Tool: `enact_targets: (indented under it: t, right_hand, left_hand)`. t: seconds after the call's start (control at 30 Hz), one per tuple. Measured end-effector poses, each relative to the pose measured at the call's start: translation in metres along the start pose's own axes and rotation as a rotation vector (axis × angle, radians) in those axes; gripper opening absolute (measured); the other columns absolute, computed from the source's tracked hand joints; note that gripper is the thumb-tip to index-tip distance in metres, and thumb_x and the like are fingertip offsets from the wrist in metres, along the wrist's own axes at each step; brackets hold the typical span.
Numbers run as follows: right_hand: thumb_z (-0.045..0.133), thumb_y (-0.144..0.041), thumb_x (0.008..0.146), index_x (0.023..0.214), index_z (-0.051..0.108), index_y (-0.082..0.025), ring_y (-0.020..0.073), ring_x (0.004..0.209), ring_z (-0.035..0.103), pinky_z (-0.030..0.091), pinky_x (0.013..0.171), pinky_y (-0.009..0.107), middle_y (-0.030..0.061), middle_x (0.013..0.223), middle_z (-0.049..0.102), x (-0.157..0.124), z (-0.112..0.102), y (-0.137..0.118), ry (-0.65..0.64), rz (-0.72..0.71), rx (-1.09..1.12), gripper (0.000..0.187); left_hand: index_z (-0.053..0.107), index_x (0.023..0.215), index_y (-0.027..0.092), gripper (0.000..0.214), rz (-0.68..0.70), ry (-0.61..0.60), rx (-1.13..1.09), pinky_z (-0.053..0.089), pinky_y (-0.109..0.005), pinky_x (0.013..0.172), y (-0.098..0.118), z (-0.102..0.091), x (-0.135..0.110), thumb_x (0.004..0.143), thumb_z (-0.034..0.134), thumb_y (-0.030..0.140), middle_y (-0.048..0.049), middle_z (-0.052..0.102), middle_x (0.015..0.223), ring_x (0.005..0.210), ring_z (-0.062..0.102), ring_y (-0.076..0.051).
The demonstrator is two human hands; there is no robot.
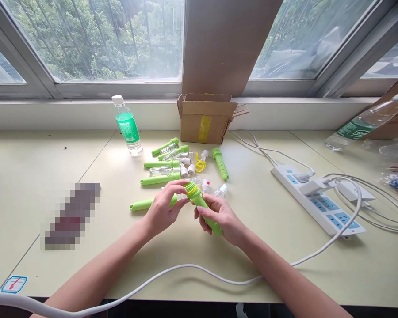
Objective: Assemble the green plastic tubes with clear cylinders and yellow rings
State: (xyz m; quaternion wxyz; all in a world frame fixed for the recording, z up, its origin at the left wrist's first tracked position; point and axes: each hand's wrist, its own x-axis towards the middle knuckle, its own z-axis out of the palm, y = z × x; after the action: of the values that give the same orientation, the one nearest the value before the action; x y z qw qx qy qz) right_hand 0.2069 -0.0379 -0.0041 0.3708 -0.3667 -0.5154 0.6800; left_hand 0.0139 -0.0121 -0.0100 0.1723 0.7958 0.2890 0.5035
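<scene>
Tilted between my hands is a green plastic handle with a threaded top end and a yellow ring around its neck. My right hand is wrapped around the handle's lower part. At the threaded end, my left hand pinches with thumb and fingertips by the yellow ring. Just beyond lie several similar green handles, clear ribbed plastic pieces and small white caps, some with red dots. Loose yellow rings rest among them. A separate green handle lies to the right.
An open cardboard box stands by the window. A bottle with a green label is left of it. On the right lie a power strip, cables and another bottle. A white cable crosses the table's front. A blurred-out object lies left.
</scene>
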Motion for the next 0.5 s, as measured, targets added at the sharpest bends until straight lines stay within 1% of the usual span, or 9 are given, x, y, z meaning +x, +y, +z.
enact_targets:
  t: [0.07, 0.17, 0.27, 0.37, 0.43, 0.5]
  right_hand:
    - [0.06, -0.039, 0.084, 0.091, 0.057, -0.017, 0.0095, 0.049, 0.054, 0.04, 0.041, 0.022, 0.0021, 0.079, 0.059, -0.0001, 0.0001, -0.0004, -0.021, 0.001, -0.019, 0.024]
    - [0.056, -0.043, 0.086, 0.093, 0.057, -0.017, 0.0097, 0.049, 0.053, 0.04, 0.043, 0.022, 0.0007, 0.072, 0.057, -0.0005, 0.0016, -0.0008, -0.046, 0.011, -0.009, 0.027]
    - [0.052, -0.046, 0.088, 0.096, 0.055, -0.017, 0.0078, 0.044, 0.047, 0.033, 0.038, 0.02, -0.0015, 0.065, 0.054, -0.0006, 0.003, -0.0006, -0.059, 0.031, 0.038, 0.03]
    - [0.048, -0.048, 0.089, 0.091, 0.053, -0.018, 0.0055, 0.036, 0.04, 0.025, 0.033, 0.018, -0.002, 0.062, 0.054, -0.0003, 0.0031, 0.0, -0.062, 0.073, 0.092, 0.031]
    - [0.047, -0.049, 0.089, 0.089, 0.051, -0.018, 0.005, 0.032, 0.037, 0.023, 0.03, 0.018, -0.0029, 0.059, 0.054, -0.0003, 0.0028, 0.0005, -0.057, 0.107, 0.12, 0.031]
    - [0.05, -0.048, 0.087, 0.095, 0.048, -0.02, 0.0048, 0.03, 0.035, 0.023, 0.029, 0.017, -0.0046, 0.057, 0.054, -0.0009, 0.003, 0.0008, -0.051, 0.128, 0.123, 0.029]
  left_hand:
    - [0.05, 0.096, 0.019, 0.014, 0.001, -0.003, 0.002, 0.054, -0.039, 0.084, 0.001, -0.0009, 0.0007, 0.085, 0.056, 0.012, -0.0122, 0.06, 0.114, 0.106, 0.061, -0.021]
    - [0.051, 0.094, 0.019, 0.013, -0.002, -0.008, 0.013, 0.054, -0.039, 0.084, 0.0011, -0.0017, 0.0013, 0.085, 0.056, 0.012, -0.0119, 0.06, 0.114, 0.105, 0.061, -0.02]
    - [0.052, 0.097, 0.019, 0.016, 0.003, -0.01, 0.031, 0.054, -0.039, 0.085, -0.0005, -0.0008, 0.0002, 0.084, 0.058, 0.012, -0.0117, 0.06, 0.113, 0.105, 0.061, -0.02]
    - [0.051, 0.106, 0.019, 0.025, 0.002, -0.027, 0.043, 0.056, -0.036, 0.08, -0.0032, 0.0024, -0.0027, 0.083, 0.062, 0.016, -0.0122, 0.059, 0.114, 0.105, 0.061, -0.021]
    - [0.05, 0.11, 0.019, 0.03, -0.007, -0.045, 0.045, 0.057, -0.035, 0.077, -0.0048, 0.0048, -0.0047, 0.083, 0.061, 0.018, -0.0126, 0.059, 0.114, 0.106, 0.06, -0.022]
    - [0.049, 0.111, 0.019, 0.028, -0.01, -0.049, 0.054, 0.058, -0.035, 0.076, -0.0059, 0.0065, -0.0058, 0.085, 0.059, 0.017, -0.0124, 0.059, 0.113, 0.106, 0.06, -0.022]
